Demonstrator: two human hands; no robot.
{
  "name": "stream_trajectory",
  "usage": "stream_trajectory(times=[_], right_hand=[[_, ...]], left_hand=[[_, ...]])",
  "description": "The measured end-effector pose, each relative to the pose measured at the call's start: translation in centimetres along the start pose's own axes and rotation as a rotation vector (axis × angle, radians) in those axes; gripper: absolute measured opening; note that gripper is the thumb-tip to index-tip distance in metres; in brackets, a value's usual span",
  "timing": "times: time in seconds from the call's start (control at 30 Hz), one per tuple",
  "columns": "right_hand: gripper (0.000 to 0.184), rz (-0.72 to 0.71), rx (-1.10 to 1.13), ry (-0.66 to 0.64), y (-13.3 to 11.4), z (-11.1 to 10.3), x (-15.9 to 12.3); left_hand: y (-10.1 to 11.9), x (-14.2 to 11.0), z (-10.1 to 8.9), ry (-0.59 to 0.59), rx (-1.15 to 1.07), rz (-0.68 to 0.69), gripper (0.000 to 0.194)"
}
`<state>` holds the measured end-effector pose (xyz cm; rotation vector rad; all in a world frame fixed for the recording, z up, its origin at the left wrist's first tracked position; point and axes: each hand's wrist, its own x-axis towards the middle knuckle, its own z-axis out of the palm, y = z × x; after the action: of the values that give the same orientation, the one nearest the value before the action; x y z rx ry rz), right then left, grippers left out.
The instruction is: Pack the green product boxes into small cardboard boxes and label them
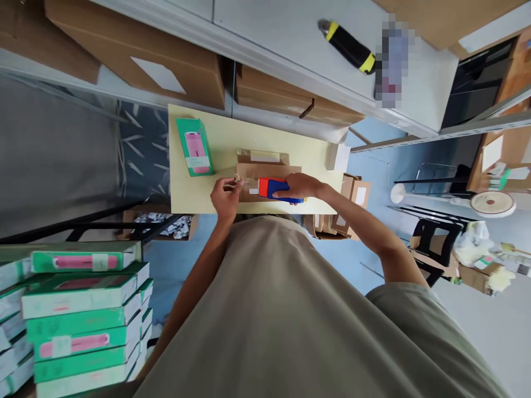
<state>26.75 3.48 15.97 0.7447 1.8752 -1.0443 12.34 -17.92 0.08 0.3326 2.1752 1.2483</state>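
My right hand (295, 187) is wrapped round a blue and red hand-held tool (269, 188), which looks like a packing-tape dispenser. It is held over a small brown cardboard box (269, 169) on the pale yellow table. To the left of the tool's red end is a clear, shiny strip (251, 183), seemingly tape. My left hand (227, 194) has its thumb and finger pinched at the strip's left end, where a small tan bit shows. A green box with a pink picture (194, 147) lies on the table, left of the cardboard box.
A white block (338, 157) stands at the table's right end. A black and yellow tool (348, 47) lies on the grey shelf above. Green boxes (83, 320) are stacked at lower left. Open cartons (157, 224) sit below the table. A white fan (493, 204) stands at right.
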Motion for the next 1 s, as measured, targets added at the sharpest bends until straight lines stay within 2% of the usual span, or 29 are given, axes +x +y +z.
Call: stream_trajectory(times=[0.1,0.27,0.37,0.43,0.53,0.7,0.87,1.0], right_hand=[[0.059,-0.007,0.060,-0.031,3.6,-1.1,-2.6],[0.062,-0.014,0.154,-0.048,13.3,-3.4,-7.4],[0.064,-0.050,0.201,-0.054,18.0,-4.2,-8.3],[0.064,-0.067,0.202,-0.070,19.9,-4.2,-7.6],[0.065,-0.099,0.153,-0.072,21.3,-3.9,-5.5],[0.065,-0.086,0.048,-0.004,21.6,-2.9,-2.2],[0.062,-0.004,-0.127,0.147,20.2,-1.2,-0.7],[0.057,0.049,-0.149,0.215,18.5,0.9,-0.2]], left_hand=[[-0.1,-0.1,0.3,0.075,0.037,0.005,0.028],[0.6,-0.3,1.0,0.138,0.132,-0.012,0.025],[1.1,-0.2,1.7,0.177,0.136,-0.035,0.021],[1.4,-0.2,2.1,0.202,0.123,-0.050,0.019],[1.6,0.0,2.6,0.229,0.130,-0.058,0.016],[1.8,0.3,2.7,0.246,0.175,-0.097,0.016],[2.2,0.3,3.0,0.263,0.233,-0.102,0.018],[2.6,0.0,3.1,0.268,0.250,-0.091,0.019]])
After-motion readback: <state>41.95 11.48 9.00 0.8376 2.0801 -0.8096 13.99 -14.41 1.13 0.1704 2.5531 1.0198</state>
